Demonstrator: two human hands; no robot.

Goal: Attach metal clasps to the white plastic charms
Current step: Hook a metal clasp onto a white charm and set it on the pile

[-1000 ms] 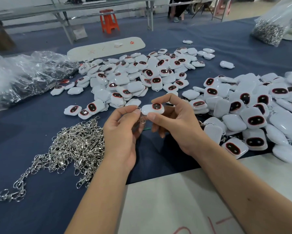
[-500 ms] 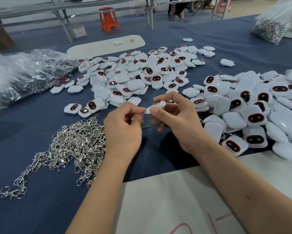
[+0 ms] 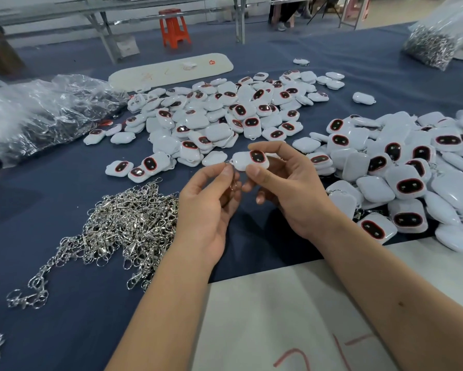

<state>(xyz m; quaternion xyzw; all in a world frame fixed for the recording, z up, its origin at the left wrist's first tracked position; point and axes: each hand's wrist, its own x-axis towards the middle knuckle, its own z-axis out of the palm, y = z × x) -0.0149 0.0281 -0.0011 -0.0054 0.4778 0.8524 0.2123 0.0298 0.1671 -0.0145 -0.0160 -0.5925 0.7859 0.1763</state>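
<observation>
My right hand [image 3: 286, 188] pinches a white plastic charm [image 3: 247, 160] with a dark red-rimmed oval, held face up above the blue cloth. My left hand [image 3: 209, 207] pinches a metal clasp [image 3: 231, 180] at the charm's left end; most of the clasp is hidden by my fingers. A heap of loose silver clasps [image 3: 128, 223] lies left of my left hand. A pile of charms [image 3: 219, 116] lies beyond my hands and a second pile of charms [image 3: 407, 167] lies to the right.
A crumpled clear plastic bag [image 3: 37, 113] lies at far left and a bag of metal parts [image 3: 434, 44] at far right. A white oval board [image 3: 171, 70] lies beyond the charms. White paper [image 3: 278, 317] covers the near table edge. An orange stool [image 3: 174, 28] stands behind.
The charm has turned from edge-on to face up in my right hand. My left hand's fingers stay at its left end with the clasp.
</observation>
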